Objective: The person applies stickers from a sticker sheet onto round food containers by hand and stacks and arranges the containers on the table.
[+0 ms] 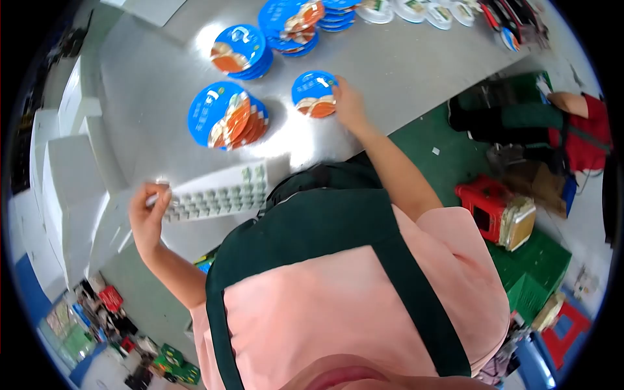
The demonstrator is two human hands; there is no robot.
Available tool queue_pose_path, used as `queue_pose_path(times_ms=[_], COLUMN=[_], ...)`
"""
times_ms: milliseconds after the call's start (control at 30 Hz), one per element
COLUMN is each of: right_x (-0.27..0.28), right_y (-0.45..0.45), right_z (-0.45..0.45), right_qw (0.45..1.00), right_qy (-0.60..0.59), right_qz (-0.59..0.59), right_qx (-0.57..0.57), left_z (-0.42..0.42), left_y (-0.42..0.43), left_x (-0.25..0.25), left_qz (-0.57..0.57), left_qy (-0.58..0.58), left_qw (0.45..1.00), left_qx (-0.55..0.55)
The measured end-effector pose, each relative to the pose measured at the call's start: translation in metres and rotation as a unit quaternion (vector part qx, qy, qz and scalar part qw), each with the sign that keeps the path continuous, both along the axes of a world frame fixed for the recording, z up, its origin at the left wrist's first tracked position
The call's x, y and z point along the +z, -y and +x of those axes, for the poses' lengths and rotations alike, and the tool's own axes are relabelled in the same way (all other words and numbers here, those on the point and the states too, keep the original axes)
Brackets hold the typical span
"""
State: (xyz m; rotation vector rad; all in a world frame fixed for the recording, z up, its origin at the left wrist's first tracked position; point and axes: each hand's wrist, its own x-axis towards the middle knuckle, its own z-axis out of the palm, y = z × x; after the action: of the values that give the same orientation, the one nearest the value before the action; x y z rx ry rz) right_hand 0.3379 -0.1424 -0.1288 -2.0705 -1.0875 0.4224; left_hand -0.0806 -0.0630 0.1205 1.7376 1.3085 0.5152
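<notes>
My right hand [351,107] pinches the right edge of a round blue printed disc [314,91] with an orange-and-white picture, low over the metal table. To its left stand stacks of similar discs, one stack [221,114] fanned out at its side and another [239,49] behind it. My left hand [148,211] is closed at the left end of a white tray [224,174] bearing rows of small pale green pieces. Something small and whitish shows at its fingertips, too unclear to name. The tray's right end lies close to my apron.
More blue discs [296,23] and a row of white round pieces [409,9] lie along the far side of the metal table [383,68]. White boxes [75,188] stand at the left. A seated person [578,130] and a red stool [484,208] are at the right.
</notes>
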Motion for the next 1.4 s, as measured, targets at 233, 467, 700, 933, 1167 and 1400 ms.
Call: queue_pose_path(times_ms=[233,467,700,933,1167,1400], right_x=[0.084,0.22,0.203,0.196,0.2,0.193], right_y=[-0.007,0.009,0.007,0.007,0.014,0.016], right_z=[0.037,-0.04,-0.052,-0.051,-0.058,-0.061], right_qw=[0.99,0.919,0.899,0.919,0.923,0.905], right_qy=[0.097,-0.185,-0.206,-0.106,0.051,0.084], right_qz=[0.03,0.064,0.117,0.119,0.141,0.189], right_qx=[0.097,0.342,0.367,0.36,0.354,0.371], left_z=[0.058,0.082,0.081,0.082,0.081,0.075], left_y=[-0.01,-0.017,-0.017,-0.02,-0.018,-0.022], left_x=[0.023,0.021,0.011,-0.002,-0.006,-0.023], left_qz=[0.096,0.126,0.097,0.086,0.049,0.085], left_qy=[0.043,0.069,0.082,0.088,0.094,0.052], left_qw=[0.989,0.983,0.987,0.99,0.993,0.993], left_qx=[-0.1,-0.116,-0.095,-0.068,-0.059,-0.06])
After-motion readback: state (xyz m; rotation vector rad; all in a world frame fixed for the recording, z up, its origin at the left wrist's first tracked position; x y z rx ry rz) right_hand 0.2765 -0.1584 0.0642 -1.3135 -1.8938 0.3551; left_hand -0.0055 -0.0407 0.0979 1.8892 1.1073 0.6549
